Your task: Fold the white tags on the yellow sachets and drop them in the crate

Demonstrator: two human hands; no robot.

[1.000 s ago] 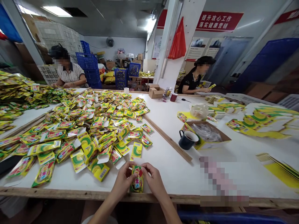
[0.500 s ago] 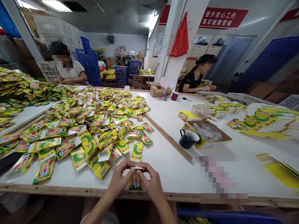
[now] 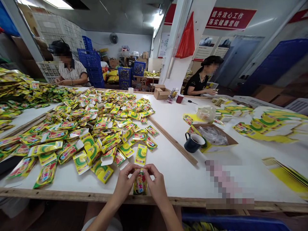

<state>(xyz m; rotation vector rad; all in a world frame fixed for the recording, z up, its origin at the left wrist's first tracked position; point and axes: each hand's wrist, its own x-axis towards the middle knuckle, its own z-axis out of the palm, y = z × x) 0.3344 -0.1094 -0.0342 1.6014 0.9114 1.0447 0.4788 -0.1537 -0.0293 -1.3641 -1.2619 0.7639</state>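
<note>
Yellow-and-green, a small box (image 3: 140,185) sits at the frame's lower centre, its top end pinched by the left hand (image 3: 125,179) and right hand (image 3: 155,181); beyond, similar boxes (image 3: 88,148) heap across the desk (image 3: 178,183) at left; a red bag (image 3: 186,41) hangs upper right of centre.

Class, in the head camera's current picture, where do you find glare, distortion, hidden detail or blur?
Head view: the ceiling light glares nearly white at the top edge; the left post leans steeply, probably lens distortion; pixel blocks cover part of the table; the left hand, right hand and carton show no obvious motion blur.
</note>
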